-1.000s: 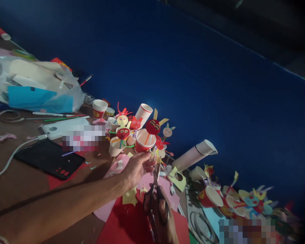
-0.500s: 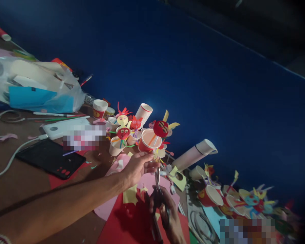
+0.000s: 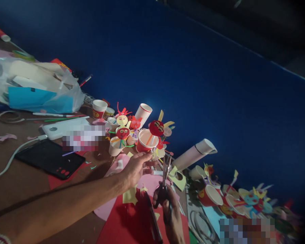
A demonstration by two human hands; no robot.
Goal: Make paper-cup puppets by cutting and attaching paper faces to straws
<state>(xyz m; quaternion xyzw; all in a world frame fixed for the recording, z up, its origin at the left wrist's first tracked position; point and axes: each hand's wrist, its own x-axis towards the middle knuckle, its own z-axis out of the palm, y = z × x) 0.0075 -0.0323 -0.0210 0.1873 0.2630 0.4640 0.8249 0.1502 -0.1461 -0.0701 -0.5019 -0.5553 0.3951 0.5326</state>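
My left hand (image 3: 138,166) is closed, its fingertips pinching a thin pale stick or straw at the underside of a red-and-white paper cup (image 3: 143,147). A red round paper face (image 3: 156,128) with yellow strips on top stands above this cup's rim. My right hand (image 3: 171,206) grips black-handled scissors (image 3: 163,191) just right of my left hand. Their blades point up, slightly apart, with nothing visible between them. A long dark tool (image 3: 152,217), its kind unclear, lies left of my right hand over red paper (image 3: 127,227).
Small cups with paper faces (image 3: 118,145) stand behind my left hand, near a stack of cups (image 3: 144,113). A white flask (image 3: 195,154) leans at the right. More decorated cups (image 3: 210,196) sit further right. A phone case (image 3: 51,158) and a plastic bag (image 3: 43,84) lie left.
The scissors have moved right and up, away from my left fingers, and their blades have spread. The cup with the red face has shifted slightly left.
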